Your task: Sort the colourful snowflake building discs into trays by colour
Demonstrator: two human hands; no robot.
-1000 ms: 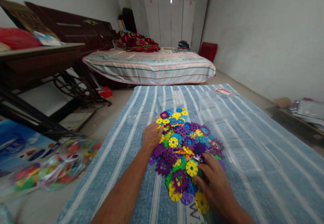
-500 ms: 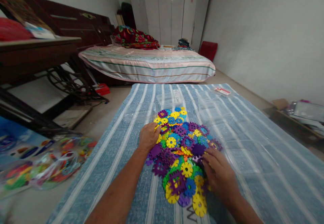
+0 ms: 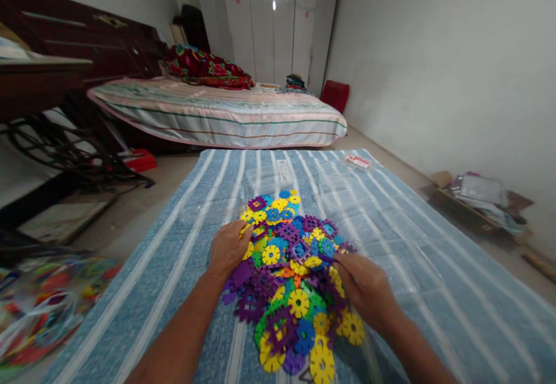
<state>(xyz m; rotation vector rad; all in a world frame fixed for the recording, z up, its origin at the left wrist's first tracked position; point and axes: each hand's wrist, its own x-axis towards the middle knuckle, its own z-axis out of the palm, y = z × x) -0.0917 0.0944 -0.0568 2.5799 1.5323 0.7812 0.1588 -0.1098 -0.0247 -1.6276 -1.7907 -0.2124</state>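
Note:
A heap of plastic interlocking pieces (image 3: pixel 286 251) lies on the striped cloth: yellow, blue, green and orange notched discs mixed with purple square pieces. My right hand (image 3: pixel 367 285) is at the heap's right side, its thumb and fingers pinching a purple square piece (image 3: pixel 326 258) seen nearly edge-on. At the left edge of the heap rests my left hand (image 3: pixel 230 249), its fingers curled beside yellow notched discs (image 3: pixel 247 217). Its fingertips are partly hidden, so what they hold is unclear. A yellow disc (image 3: pixel 353 329) sits below my right hand.
Clear plastic packaging (image 3: pixel 399 251) lies on the striped cloth (image 3: pixel 182 291) right of the heap, with a red-labelled packet (image 3: pixel 358 161) farther back. On the floor are a bag of colourful pieces (image 3: pixel 52 308) at left and a cardboard box (image 3: pixel 482 210) at right. A bed (image 3: pixel 226 117) stands beyond.
My right hand has closed on a purple square piece and tilted it up from the heap. My left hand stays at the heap's left edge. The whole view has shifted, with things appearing farther left.

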